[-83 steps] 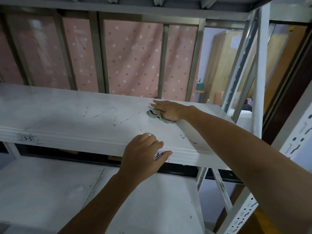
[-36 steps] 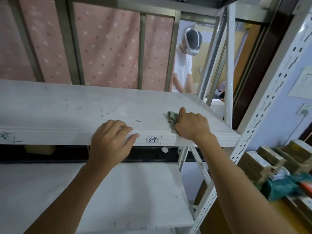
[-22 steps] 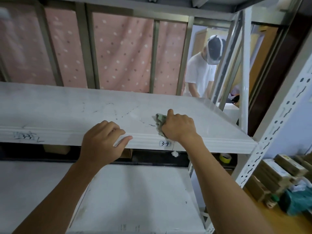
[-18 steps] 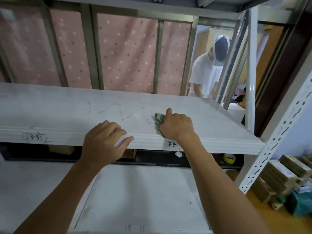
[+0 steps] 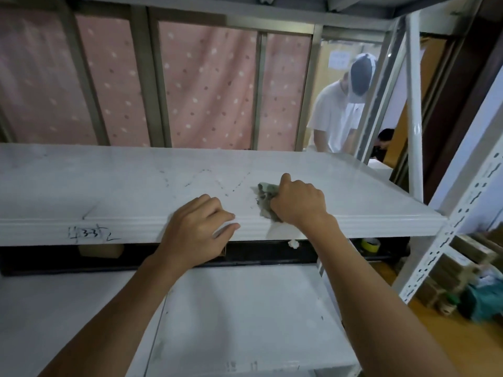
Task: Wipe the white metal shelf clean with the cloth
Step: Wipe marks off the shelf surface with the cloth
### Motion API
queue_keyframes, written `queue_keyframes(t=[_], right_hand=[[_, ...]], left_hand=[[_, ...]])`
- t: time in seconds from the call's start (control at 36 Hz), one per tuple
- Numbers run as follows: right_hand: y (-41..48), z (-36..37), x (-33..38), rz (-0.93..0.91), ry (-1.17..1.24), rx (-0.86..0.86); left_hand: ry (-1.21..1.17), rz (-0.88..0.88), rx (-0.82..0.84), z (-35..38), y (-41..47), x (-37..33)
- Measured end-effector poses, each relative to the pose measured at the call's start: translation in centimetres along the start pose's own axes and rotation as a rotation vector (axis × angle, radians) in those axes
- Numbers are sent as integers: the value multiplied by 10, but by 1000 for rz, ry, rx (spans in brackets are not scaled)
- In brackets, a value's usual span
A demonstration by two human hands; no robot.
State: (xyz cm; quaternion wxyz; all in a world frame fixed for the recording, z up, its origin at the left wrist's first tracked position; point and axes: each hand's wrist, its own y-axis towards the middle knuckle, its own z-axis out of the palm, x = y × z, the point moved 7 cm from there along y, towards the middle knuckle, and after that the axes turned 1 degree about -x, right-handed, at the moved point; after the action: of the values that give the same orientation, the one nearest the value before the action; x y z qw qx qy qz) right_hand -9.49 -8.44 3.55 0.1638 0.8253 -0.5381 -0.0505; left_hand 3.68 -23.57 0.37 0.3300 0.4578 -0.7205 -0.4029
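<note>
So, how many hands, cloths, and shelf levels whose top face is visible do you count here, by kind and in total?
Hands: 2 (left hand, right hand)
Cloths: 1 (cloth)
Shelf levels: 2 (upper shelf, lower shelf)
Total: 5

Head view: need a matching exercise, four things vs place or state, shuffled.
Things:
1. cloth
2. left hand
3. tape roll
4. curtain

Place or state:
A. under the shelf, at the right
B. holding the shelf's front edge
C. behind the shelf, pink with dots
D. bunched in the right hand

Pairs: 1-D, 2-B, 3-A, 4-C
</note>
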Motion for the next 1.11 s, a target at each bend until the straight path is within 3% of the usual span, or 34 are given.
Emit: queue_keyframes(t=[0.25,0.58,0.89,1.11], right_hand=[[35,10,-41,95,-27,63],[124,41,-38,-74,-78,151],[174,63,29,-444,-60,225],[114,55,75,-782,24,255]], left_hand=[[-94,-77,14,-3,10,7],[-245,-176,74,1,18,22],[-267,-195,75,2,16,25],[-193,-177,84,1,14,19]])
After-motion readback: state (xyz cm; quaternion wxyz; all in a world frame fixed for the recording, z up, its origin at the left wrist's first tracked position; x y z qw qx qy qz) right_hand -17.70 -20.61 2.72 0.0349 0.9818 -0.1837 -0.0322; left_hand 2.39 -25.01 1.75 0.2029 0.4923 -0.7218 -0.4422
